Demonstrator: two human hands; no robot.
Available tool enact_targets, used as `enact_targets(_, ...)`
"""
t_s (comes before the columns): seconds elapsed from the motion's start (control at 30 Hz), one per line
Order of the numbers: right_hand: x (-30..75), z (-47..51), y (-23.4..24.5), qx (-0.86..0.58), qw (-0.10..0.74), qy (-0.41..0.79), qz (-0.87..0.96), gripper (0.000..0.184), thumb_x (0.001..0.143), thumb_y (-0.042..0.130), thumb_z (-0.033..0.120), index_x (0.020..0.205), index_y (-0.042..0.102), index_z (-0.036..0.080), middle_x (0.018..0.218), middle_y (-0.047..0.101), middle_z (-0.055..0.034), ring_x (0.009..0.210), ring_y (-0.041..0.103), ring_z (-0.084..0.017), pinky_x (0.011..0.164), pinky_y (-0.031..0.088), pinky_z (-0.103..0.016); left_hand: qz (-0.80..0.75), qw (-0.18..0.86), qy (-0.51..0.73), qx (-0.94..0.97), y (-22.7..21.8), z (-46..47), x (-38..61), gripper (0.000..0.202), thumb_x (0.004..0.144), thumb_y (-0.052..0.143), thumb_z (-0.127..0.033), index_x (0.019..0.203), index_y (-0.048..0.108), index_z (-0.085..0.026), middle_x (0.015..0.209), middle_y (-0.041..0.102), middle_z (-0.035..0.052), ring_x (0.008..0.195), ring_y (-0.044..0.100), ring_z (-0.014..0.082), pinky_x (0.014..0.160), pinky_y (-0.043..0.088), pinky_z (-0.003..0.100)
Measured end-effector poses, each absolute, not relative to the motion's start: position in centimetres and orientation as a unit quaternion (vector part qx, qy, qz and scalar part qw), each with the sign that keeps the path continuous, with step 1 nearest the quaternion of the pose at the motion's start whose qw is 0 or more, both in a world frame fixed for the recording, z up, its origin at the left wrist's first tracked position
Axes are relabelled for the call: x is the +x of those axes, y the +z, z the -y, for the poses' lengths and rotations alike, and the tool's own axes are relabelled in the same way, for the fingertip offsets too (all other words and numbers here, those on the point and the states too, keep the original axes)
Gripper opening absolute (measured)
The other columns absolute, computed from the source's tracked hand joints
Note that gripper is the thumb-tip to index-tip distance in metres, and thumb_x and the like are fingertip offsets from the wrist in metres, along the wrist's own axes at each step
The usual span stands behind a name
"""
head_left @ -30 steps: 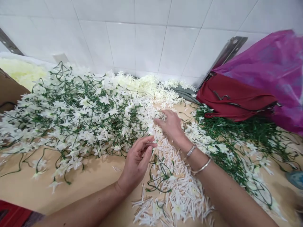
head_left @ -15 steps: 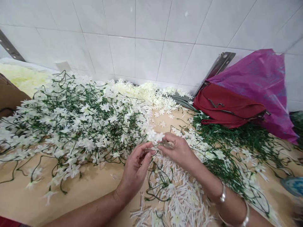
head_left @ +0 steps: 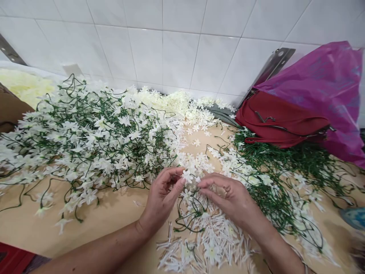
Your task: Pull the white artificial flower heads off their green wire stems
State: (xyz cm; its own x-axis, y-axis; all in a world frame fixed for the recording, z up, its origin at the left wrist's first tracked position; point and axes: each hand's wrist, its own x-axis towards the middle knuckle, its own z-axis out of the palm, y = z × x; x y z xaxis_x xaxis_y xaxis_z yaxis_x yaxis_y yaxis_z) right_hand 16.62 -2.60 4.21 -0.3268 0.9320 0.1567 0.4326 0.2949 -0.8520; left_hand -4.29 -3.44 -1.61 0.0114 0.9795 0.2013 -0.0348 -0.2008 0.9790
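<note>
My left hand [head_left: 161, 198] is pinched on a thin green stem with a small white flower [head_left: 187, 176] at its tip. Just to its right, my right hand [head_left: 228, 196] has its fingers closed at the same flower, thumb and forefinger together. Both hands hover over a fan of white stamen pieces [head_left: 211, 239] and a loose green wire stem [head_left: 190, 213] on the tan table. A big heap of finished white flowers on green stems [head_left: 85, 140] lies to the left.
A second heap of green stems with flowers [head_left: 285, 179] lies to the right. Loose cream petals [head_left: 176, 104] pile against the tiled wall. A red bag [head_left: 281, 120] and magenta plastic bag [head_left: 325, 87] stand at back right. A cardboard box [head_left: 10, 108] sits far left.
My right hand reached into the loose petals, then drew back toward my left hand. Now both hands meet at one small white flower, closer to me than before.
</note>
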Motion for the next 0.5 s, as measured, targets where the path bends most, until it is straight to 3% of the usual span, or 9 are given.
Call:
enact_targets(0.1, 17.2, 2.4, 3.5, -0.516, 0.4, 0.321, 0.686, 0.012, 0.091, 0.067, 0.034, 0.089, 0.077, 0.027, 0.093, 0.078, -0.0038, 0.089, 0.071, -0.022, 0.085, 0.055, -0.039, -0.439, 0.459, 0.558, 0.534, -1.4, 3.5, -4.4, 0.022, 0.098, 0.066, -0.034, 0.117, 0.071, -0.022, 0.11, 0.065, 0.0065, 0.089, 0.063, 0.0146, 0.081, 0.054, 0.026)
enact_targets(0.3, 17.8, 1.9, 1.7, -0.537, 0.45, 0.328, 0.634, 0.013, 0.088, 0.072, 0.034, 0.097, 0.073, 0.025, 0.092, 0.074, -0.0027, 0.088, 0.069, -0.019, 0.083, 0.052, -0.033, -0.431, 0.434, 0.574, 0.544, -0.6, 3.6, -4.3, 0.01, 0.096, 0.069, -0.027, 0.097, 0.073, -0.019, 0.092, 0.065, 0.004, 0.082, 0.062, 0.0123, 0.072, 0.052, 0.021)
enact_targets(0.4, 17.8, 1.7, 1.2, -0.525, 0.483, 0.331, 0.618, 0.023, 0.088, 0.073, 0.033, 0.108, 0.068, 0.025, 0.087, 0.071, -0.0006, 0.085, 0.067, -0.018, 0.087, 0.051, -0.033, -0.394, 0.428, 0.627, 0.518, 0.2, 3.7, -4.6, 0.007, 0.097, 0.067, -0.025, 0.101, 0.071, -0.02, 0.089, 0.065, 0.0014, 0.074, 0.064, 0.0097, 0.067, 0.055, 0.019)
enact_targets(0.5, 18.1, 1.6, 1.0, -0.533, 0.48, 0.322, 0.618, 0.022, 0.088, 0.072, 0.033, 0.108, 0.069, 0.024, 0.089, 0.071, -0.0022, 0.085, 0.068, -0.018, 0.087, 0.05, -0.034, -0.354, 0.385, 0.679, 0.515, 1.6, 3.4, -5.6, 0.012, 0.098, 0.066, -0.019, 0.107, 0.072, -0.022, 0.093, 0.068, 0.0008, 0.081, 0.069, 0.0104, 0.072, 0.06, 0.02)
